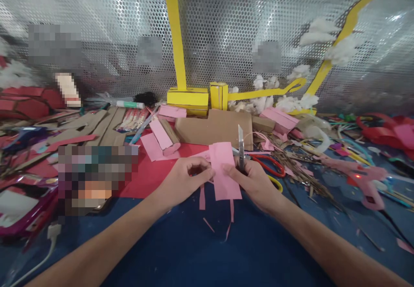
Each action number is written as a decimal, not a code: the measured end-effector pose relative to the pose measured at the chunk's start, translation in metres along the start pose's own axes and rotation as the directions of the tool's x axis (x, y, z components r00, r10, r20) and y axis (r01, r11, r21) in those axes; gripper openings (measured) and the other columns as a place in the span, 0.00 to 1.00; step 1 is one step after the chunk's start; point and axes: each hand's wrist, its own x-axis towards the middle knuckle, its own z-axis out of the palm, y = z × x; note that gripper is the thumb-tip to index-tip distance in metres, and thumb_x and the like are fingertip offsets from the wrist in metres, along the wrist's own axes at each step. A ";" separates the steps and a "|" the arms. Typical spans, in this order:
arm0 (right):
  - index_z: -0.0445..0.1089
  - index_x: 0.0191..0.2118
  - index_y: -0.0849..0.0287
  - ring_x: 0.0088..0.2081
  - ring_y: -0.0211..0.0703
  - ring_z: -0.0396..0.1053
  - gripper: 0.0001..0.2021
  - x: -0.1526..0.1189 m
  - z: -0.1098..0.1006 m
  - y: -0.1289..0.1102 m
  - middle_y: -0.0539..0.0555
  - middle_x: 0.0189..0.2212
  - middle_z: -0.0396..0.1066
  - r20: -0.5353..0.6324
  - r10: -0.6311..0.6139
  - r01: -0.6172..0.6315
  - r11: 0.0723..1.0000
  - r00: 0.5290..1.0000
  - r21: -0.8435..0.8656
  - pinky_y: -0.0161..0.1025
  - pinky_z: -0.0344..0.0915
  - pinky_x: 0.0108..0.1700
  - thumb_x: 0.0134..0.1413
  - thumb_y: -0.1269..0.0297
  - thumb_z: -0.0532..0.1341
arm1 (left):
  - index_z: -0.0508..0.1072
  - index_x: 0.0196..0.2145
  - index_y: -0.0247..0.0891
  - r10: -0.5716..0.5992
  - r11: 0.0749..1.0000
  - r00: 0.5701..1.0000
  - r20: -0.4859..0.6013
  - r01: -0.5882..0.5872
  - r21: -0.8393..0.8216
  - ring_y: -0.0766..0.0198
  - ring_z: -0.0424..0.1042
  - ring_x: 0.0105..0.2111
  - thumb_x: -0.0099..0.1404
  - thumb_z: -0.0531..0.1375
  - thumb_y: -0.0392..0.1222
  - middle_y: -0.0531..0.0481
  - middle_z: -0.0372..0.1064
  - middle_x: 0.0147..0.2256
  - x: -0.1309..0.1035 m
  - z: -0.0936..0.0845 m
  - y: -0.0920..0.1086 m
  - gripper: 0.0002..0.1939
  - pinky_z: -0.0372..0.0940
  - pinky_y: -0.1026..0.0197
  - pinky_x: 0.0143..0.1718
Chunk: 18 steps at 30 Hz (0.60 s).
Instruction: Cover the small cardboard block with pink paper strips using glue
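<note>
A small rectangle of pink paper [223, 179] hangs upright between my two hands above the blue table. My left hand [186, 177] is closed in a pinch at the paper's left edge. My right hand [258, 181] is closed too, its thumb pressed on the paper's right side, and it also grips a utility knife [241, 145] whose blade points up. Most of the knife's handle is hidden by the fingers. Narrow pink strips [202, 197] lie under and in front of the paper. Just behind my right hand are scissors [270, 164] with red and yellow handles.
A pink glue gun [359, 175] with a lit light lies at right, its cord trailing. Cardboard [213, 127], a red sheet [132, 181] and pink-covered boxes [161, 136] lie behind my hands. Yellow paper boxes [187, 97] stand against the perforated metal wall. Cardboard scraps [304, 166] clutter the right.
</note>
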 end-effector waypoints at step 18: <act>0.75 0.36 0.60 0.34 0.44 0.70 0.18 -0.002 0.002 0.000 0.53 0.32 0.75 0.002 -0.014 0.014 1.000 1.000 -0.004 0.40 0.70 0.35 0.58 0.47 0.67 | 0.71 0.30 0.37 -0.073 0.993 0.997 -0.025 0.070 -0.098 0.70 0.61 0.22 0.67 0.62 0.50 0.55 0.66 0.25 0.002 0.001 -0.005 0.14 0.58 0.65 0.25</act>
